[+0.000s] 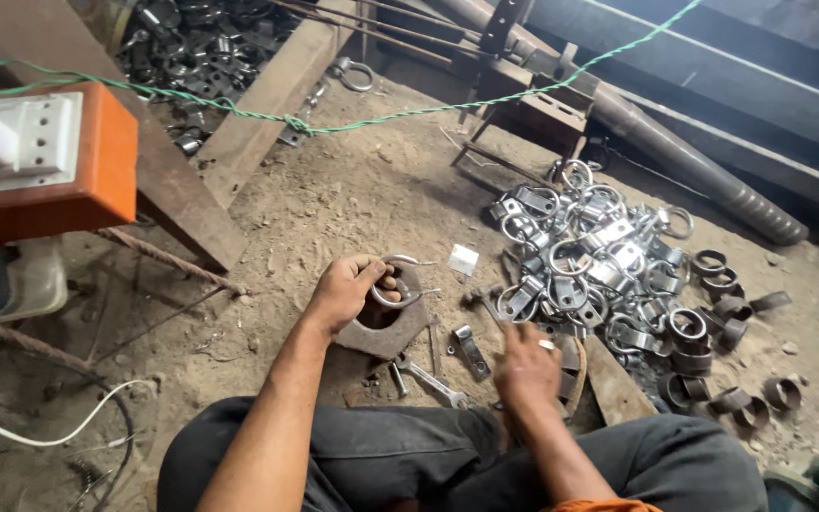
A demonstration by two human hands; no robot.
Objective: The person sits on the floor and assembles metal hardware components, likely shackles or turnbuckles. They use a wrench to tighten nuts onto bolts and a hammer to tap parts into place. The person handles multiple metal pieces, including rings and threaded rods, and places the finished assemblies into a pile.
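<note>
While the person is sitting on the dirt floor (353, 199), the left hand (348, 289) is clamping a metal ring clamp (396, 282) against a rusty steel block (386, 327).

Fingers of that hand are curling over the ring's left side, so the ring is lying just right of the palm, on top of the block. The right hand (526, 365) is resting near a hammer (482, 301), fingers loosely together; whether it is gripping anything I cannot tell. A wrench (428, 379) is lying between the hands, and a pile of shiny ring clamps (590, 261) is spreading to the right.
</note>
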